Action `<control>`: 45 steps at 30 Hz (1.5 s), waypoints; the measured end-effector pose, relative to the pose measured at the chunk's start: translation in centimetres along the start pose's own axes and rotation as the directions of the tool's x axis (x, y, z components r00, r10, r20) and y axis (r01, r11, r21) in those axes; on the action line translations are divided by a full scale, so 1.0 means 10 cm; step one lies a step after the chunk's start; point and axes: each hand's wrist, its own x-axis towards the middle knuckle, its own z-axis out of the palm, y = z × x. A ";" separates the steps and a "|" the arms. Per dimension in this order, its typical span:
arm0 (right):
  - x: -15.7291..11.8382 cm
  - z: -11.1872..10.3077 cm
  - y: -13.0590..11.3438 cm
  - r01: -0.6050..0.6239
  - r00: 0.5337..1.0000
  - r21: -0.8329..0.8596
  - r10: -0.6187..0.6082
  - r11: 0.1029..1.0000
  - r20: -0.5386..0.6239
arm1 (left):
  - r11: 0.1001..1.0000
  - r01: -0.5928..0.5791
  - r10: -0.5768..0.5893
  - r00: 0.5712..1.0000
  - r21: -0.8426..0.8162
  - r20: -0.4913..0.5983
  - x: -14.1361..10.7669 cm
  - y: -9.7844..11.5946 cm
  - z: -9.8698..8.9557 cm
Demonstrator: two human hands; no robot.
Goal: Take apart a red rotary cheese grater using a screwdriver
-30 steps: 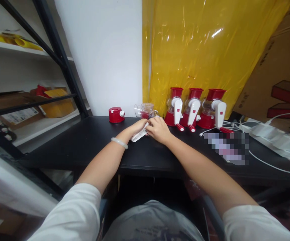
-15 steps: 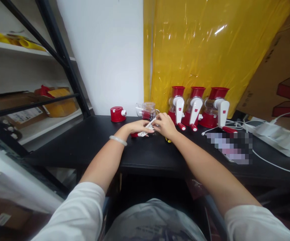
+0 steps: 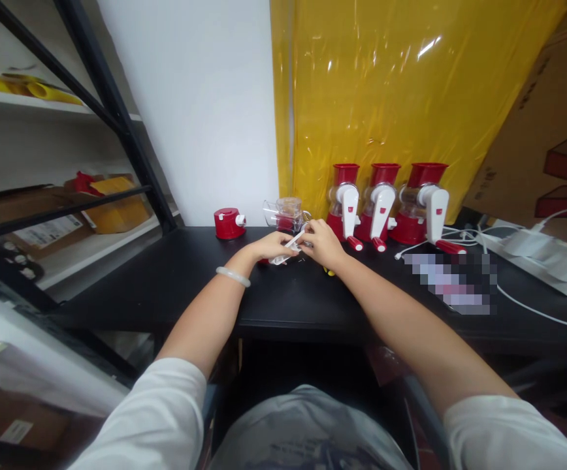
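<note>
Over the black table, my left hand (image 3: 272, 246) is closed on a white crank arm (image 3: 280, 258), seen in the head view. My right hand (image 3: 323, 244) has its fingers bent onto the upper end of this same piece. Fingers hide much of the crank arm. Something red shows partly below my left hand. Just behind both hands stands a clear plastic grater body (image 3: 274, 215) with red inside. A red grater base (image 3: 229, 224) with a white side knob sits to the left. Beneath my right wrist a small yellow-and-black object (image 3: 330, 271) is partly covered.
Three assembled red-and-white rotary graters (image 3: 384, 205) line the back right. A blurred-out flat object (image 3: 447, 281), white cables (image 3: 533, 300) and a power strip (image 3: 558, 258) lie at the right. A black-framed shelf (image 3: 117, 124) stands left of the table (image 3: 176, 287).
Both hands stay at the crank arm, with a slight shift in its tilt. Small light bits now show on the table below my right fingers. The view has turned slightly.
</note>
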 end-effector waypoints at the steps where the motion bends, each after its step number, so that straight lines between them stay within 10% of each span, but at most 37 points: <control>1: 0.00 0.00 -0.01 -0.005 1.000 -0.007 0.005 1.000 0.006 | 1.000 -0.004 0.004 1.000 0.010 -0.002 0.01 0.00 0.00; 45: 0.07 -0.13 -0.29 0.067 0.983 -0.268 -0.017 0.961 0.183 | 0.976 0.110 -0.078 0.983 0.189 -0.166 -0.01 0.15 0.09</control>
